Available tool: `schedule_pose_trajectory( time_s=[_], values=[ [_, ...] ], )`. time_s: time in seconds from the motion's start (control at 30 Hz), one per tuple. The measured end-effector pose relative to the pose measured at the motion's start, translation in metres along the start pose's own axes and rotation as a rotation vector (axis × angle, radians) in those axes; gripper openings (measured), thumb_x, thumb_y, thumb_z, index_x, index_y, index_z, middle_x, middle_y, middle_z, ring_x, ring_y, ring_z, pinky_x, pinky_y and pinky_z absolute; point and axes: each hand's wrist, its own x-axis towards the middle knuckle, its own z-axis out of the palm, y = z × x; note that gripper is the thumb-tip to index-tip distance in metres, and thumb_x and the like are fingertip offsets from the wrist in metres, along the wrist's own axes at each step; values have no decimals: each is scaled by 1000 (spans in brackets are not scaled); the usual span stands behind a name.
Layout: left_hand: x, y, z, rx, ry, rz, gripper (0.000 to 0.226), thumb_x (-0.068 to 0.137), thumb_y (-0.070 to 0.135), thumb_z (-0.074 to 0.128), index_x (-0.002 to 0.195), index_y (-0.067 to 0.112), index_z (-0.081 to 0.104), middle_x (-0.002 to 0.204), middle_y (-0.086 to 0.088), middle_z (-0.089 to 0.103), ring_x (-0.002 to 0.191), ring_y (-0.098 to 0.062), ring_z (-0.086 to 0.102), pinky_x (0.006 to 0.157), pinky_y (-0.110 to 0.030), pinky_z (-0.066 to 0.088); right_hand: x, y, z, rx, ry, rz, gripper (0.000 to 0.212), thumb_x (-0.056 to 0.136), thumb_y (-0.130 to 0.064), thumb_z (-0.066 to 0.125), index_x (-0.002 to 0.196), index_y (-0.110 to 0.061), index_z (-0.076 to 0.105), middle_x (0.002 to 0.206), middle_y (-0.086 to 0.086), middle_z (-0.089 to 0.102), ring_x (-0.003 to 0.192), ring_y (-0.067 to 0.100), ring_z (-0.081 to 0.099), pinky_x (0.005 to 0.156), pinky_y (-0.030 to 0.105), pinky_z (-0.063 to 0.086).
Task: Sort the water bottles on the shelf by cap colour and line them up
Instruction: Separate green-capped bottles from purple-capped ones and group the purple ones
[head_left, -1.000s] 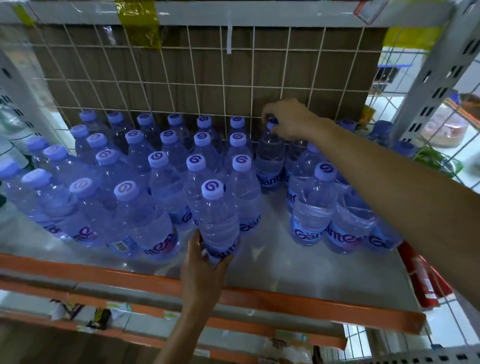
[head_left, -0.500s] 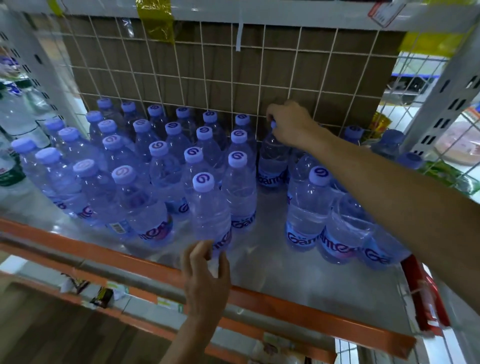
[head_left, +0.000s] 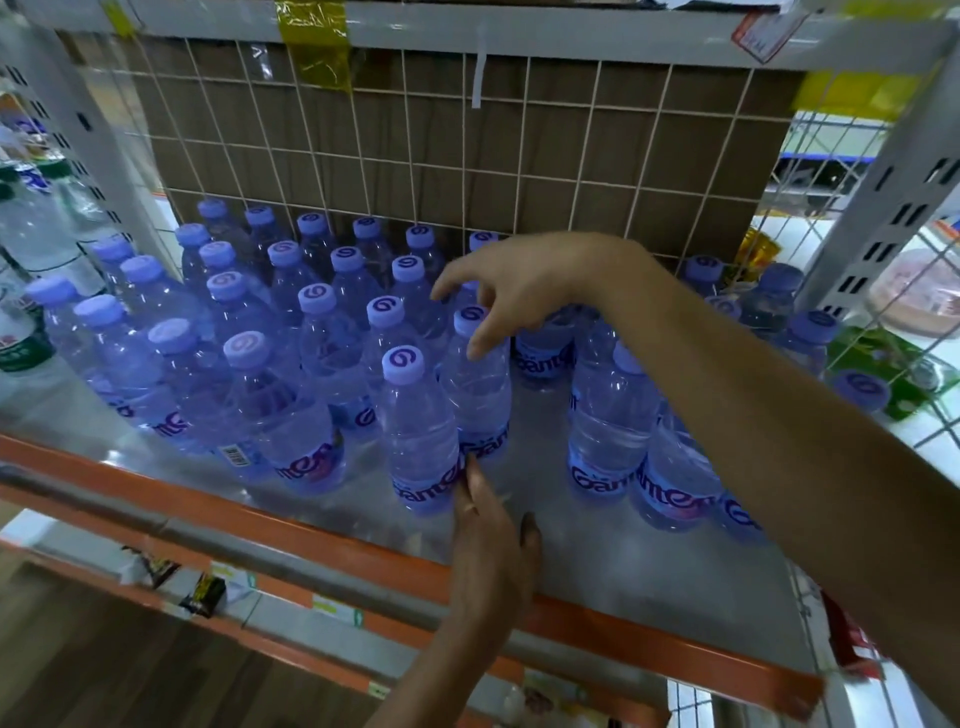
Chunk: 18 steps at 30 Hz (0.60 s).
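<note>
Several clear water bottles with pale purple caps stand in rows on the metal shelf (head_left: 597, 551), most at the left and a smaller cluster (head_left: 613, 415) at the right. The front bottle (head_left: 415, 431) stands nearest the shelf edge. My left hand (head_left: 491, 545) rests on the shelf with straight fingertips touching that bottle's label. My right hand (head_left: 514, 286) hovers over the middle bottles, fingers spread and relaxed, its thumb beside the cap of the bottle (head_left: 480, 384) behind the front one. It holds nothing.
An orange rail (head_left: 260, 525) edges the shelf front. A white wire grid over brown cardboard (head_left: 467, 145) closes the back. Green-capped bottles (head_left: 31, 223) stand beyond the left upright. Wire mesh and a green packet (head_left: 878, 358) lie at the right.
My right hand let go of the back-row bottle cap and came forward and left over the middle bottles. My left hand moved up from the rail to touch the front bottle.
</note>
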Motion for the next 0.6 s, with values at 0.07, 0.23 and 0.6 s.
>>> schedule_pose_trajectory(
  time_s=[0.07, 0.23, 0.6],
  values=[
    [-1, 3, -2, 13, 1, 0, 89, 90, 25, 57, 149, 9, -8, 155, -14, 10, 138, -27, 29, 110, -31, 31, 11, 0, 14, -89, 50, -55, 44, 79, -35, 72, 118, -23, 56, 104, -7, 53, 88, 20, 63, 75, 33, 55],
    [6, 4, -2, 32, -22, 24, 88, 88, 23, 59, 150, 6, -2, 153, -16, 13, 136, -31, 30, 108, -34, 34, 7, 14, 11, -65, 94, 14, 26, 79, -29, 73, 94, -10, 66, 57, -6, 61, 52, 9, 64, 58, 23, 51],
    [74, 28, 17, -194, 28, 22, 51, 94, 35, 54, 132, 3, 45, 126, -25, 52, 107, -37, 59, 84, -34, 50, 5, 62, 3, -22, 222, 241, 24, 79, -28, 73, 89, -7, 66, 65, 6, 68, 55, 10, 66, 61, 26, 53]
  ],
)
